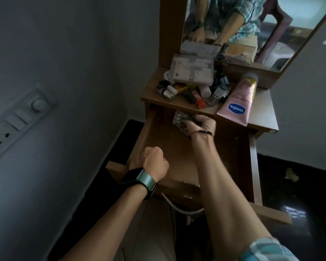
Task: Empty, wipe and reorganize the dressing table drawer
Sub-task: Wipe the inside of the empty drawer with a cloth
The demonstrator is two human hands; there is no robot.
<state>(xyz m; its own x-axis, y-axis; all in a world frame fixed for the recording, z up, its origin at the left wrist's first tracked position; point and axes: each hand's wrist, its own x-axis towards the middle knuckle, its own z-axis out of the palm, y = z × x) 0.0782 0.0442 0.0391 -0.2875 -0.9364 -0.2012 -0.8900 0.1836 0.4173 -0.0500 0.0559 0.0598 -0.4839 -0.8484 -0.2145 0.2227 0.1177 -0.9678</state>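
Dim grey wall (68, 53) with switchboard (17, 121), dark glossy floor (299, 194), tilted mirror (252, 29).

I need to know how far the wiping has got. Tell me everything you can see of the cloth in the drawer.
The cloth is a crumpled, grey-and-white patterned rag, bunched up in the right hand, whose fingers curl round it. It sits at the back of the open wooden drawer, just under the tabletop edge, against the drawer's floor. Part of it is hidden by the hand.

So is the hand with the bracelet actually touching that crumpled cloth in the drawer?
Touching. The head view shows the right hand with its fingers curled round the crumpled cloth, gripping it at the back of the open drawer.
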